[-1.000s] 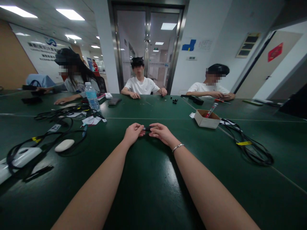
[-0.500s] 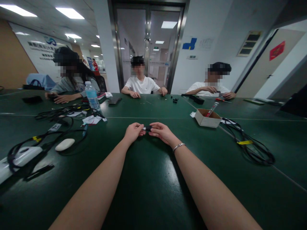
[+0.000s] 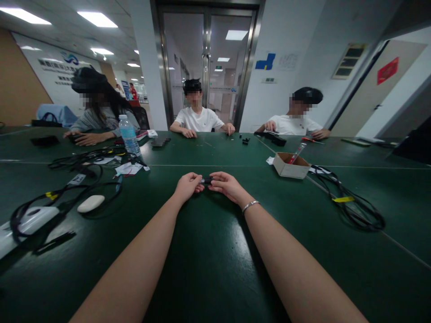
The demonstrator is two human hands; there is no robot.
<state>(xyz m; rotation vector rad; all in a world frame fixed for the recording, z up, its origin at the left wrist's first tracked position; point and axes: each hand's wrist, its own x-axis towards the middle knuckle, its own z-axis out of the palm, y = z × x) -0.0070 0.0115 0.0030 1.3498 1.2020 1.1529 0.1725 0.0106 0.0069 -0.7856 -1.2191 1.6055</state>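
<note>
Both my hands are stretched out over the dark green table (image 3: pixel 205 251) and meet at a small black-and-silver piece (image 3: pixel 206 181). Its silver end is pinched between the thumb and fingers of my left hand (image 3: pixel 188 186). My right hand (image 3: pixel 227 185), with a silver bangle at the wrist, grips the black end. The piece lies level between the fingertips, which cover parts of it, so its exact kind is unclear.
On the left are coiled black cables (image 3: pixel 84 179), a white mouse (image 3: pixel 90 203), a water bottle (image 3: pixel 129 137) and papers (image 3: pixel 128 168). To the right stand a small open box (image 3: pixel 291 170) and a cable coil (image 3: pixel 357 206). Three people sit across the table.
My hands hold almost the same pose around the piece. Across the table at right, a person's raised hand has moved left and down to a black object on the table.
</note>
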